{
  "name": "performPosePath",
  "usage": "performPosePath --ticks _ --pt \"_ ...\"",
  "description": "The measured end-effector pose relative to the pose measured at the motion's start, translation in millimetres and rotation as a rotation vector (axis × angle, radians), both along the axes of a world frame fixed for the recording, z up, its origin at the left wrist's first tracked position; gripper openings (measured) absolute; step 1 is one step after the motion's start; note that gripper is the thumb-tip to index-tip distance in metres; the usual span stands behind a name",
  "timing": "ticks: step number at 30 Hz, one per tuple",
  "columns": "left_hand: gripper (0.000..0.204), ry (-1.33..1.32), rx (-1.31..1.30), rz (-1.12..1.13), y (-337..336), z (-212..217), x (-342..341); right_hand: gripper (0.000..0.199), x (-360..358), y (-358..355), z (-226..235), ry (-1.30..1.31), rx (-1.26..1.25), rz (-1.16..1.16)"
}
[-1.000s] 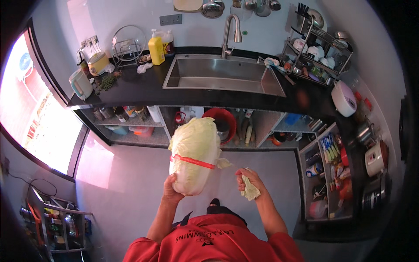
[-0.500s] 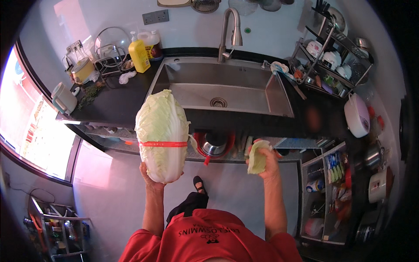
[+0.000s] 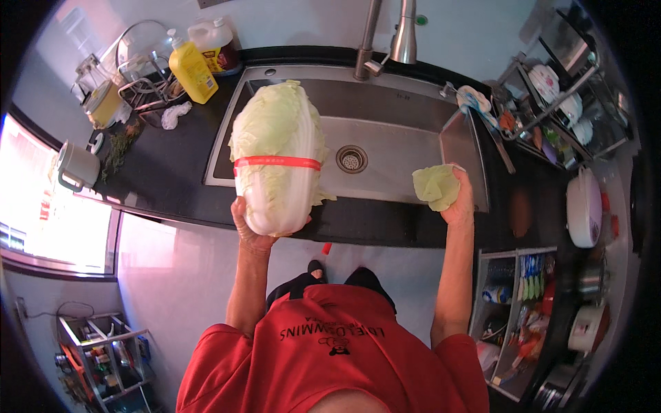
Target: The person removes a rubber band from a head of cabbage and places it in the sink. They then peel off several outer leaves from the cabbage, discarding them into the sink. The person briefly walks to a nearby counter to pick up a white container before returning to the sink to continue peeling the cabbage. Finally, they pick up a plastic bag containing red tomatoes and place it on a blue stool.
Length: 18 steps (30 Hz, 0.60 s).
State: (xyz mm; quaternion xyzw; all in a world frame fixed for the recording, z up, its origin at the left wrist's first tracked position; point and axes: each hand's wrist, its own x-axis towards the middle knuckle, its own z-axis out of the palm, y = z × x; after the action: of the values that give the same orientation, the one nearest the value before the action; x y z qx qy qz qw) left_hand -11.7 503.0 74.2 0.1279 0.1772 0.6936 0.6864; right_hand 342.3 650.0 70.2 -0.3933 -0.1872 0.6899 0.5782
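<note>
Two hands raised over steel sink (image 3: 385, 148): left hand (image 3: 256, 230) cupping red-banded pale green napa cabbage (image 3: 279, 158), right hand (image 3: 460, 199) gripping torn green leaf (image 3: 436, 186).

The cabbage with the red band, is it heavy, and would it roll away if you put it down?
The cabbage looks big and tightly packed, so it is probably heavy; the left hand cups it from underneath. Its long rounded shape might roll sideways on the counter. The red band likely keeps its leaves from flopping open.
</note>
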Motion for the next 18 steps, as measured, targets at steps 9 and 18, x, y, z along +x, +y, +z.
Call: performPosePath --ticks 9,18 --pt "0.076 0.081 -0.095 0.138 54 -15 31 0.040 9 101 -75 -1.273 0.322 0.078" --pt "0.074 0.321 -0.155 0.469 87 -14 100 0.043 -99 65 53 -1.146 1.102 0.395"
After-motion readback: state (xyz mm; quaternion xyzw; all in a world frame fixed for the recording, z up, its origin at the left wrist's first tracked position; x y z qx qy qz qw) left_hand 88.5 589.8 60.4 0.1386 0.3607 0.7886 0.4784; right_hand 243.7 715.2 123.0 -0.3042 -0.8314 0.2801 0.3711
